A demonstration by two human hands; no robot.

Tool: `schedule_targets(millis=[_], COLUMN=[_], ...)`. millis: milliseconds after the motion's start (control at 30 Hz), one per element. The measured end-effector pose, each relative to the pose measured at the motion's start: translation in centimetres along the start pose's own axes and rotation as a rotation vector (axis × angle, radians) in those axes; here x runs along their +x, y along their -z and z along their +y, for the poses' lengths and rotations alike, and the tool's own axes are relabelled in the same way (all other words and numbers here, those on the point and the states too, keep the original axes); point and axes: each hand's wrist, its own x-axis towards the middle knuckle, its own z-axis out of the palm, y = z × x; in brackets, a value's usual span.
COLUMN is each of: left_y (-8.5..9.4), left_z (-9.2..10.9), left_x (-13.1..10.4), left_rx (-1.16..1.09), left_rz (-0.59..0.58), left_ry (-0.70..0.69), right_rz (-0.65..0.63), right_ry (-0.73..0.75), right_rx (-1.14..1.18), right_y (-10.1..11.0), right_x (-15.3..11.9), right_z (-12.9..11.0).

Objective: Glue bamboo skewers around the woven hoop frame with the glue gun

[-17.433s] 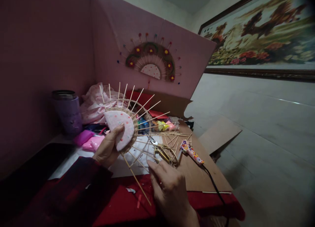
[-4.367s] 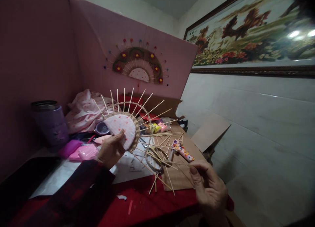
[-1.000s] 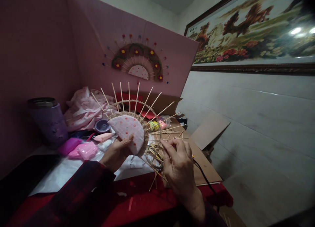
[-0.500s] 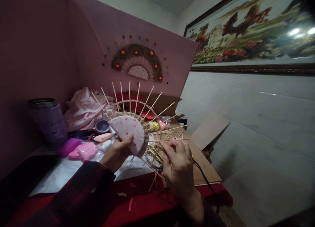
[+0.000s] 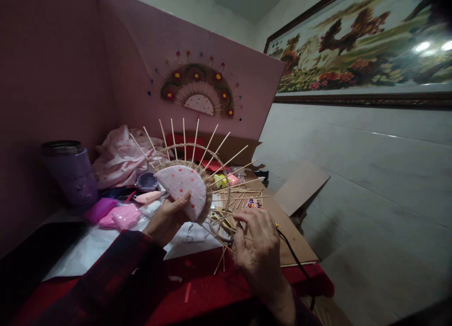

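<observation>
My left hand [image 5: 171, 217] is closed on a half-round woven fan [image 5: 181, 187], thumb on its pink dotted fabric face and fingers hidden behind. Thin wooden sticks spread from the fan's plaited rim. A loop of twisted cord [image 5: 226, 168] runs across the sticks, apart from the rim. My right hand [image 5: 257, 246] is beside the lowest sticks at the fan's right, thumb and forefinger apart, fingertips close to the cord. Whether they touch a stick I cannot tell. Scissors and a roll of tape [image 5: 226, 229] lie behind, partly covered by the sticks.
A purple tumbler [image 5: 70, 175] stands left of crumpled pink cloth [image 5: 118, 156] and packets of pink clay [image 5: 122, 216]. Loose sticks [image 5: 243, 194] lie on a brown board [image 5: 289, 243] at right. A decorated half-round fan [image 5: 196, 88] is pinned to the pink panel behind.
My right thumb and forefinger have parted from their pinch at the cord, and the hand has shifted slightly down. The fan has moved slightly left in my left hand.
</observation>
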Motion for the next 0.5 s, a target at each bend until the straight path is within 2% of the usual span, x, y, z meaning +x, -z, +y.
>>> schedule_targets(millis=[133,300,400,500], left_y=[0.0,0.1,0.0,-0.2], left_z=[0.0,0.1,0.2,0.4], left_x=[0.0,0.1,0.1,0.1], left_rx=[-0.006,-0.009,-0.021,-0.067], left_rz=[0.011,0.016,0.022,0.032], left_ry=[0.001,0.003,-0.010,-0.040], right_rz=[0.024,-0.001,-0.034,-0.119], right_ry=[-0.078,-0.023,0.008,0.024], right_rx=[0.024,0.050,0.020,0.009], right_y=[-0.2,-0.4,0.2,1.5], right_x=[0.1,0.3,0.2,-0.2], right_z=[0.3,0.1,-0.1,0.0])
